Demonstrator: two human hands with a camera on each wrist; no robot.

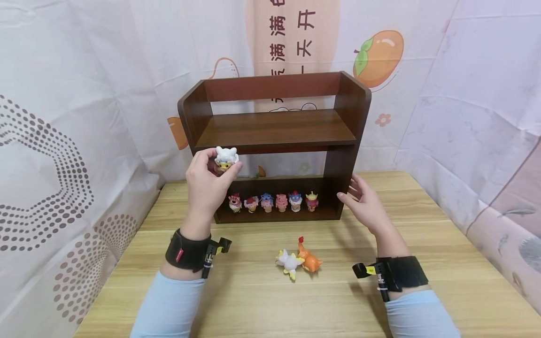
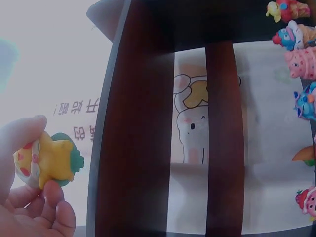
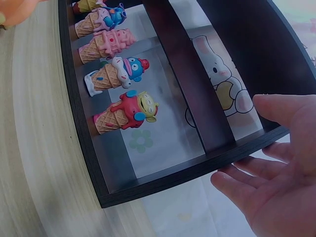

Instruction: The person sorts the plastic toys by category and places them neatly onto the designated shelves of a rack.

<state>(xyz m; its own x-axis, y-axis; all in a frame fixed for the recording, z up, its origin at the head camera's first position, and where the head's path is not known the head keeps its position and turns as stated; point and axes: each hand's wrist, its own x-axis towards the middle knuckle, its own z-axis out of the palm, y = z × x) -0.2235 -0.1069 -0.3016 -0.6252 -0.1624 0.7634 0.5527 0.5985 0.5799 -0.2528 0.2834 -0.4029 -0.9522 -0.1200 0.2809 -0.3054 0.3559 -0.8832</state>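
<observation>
The left hand (image 1: 204, 182) pinches the toy (image 1: 226, 158) between fingertips, head up, long axis upright. The right hand (image 1: 367, 206) grips the shelf (image 1: 279, 127).

From where I stand, there's reaching room above the upper shelf (image 1: 276, 127); 6 ice-cream-cone figurines (image 1: 281, 203) line the lower shelf (image 1: 279, 217), and 2 toys (image 1: 312, 263) lie before it on the worktop (image 1: 253, 295).

Your left hand (image 1: 206, 180) holds a white-topped figurine (image 1: 226, 157) before the shelf's (image 1: 276, 130) left part; your right hand (image 1: 367, 205) straddles the shelf's right edge.
</observation>
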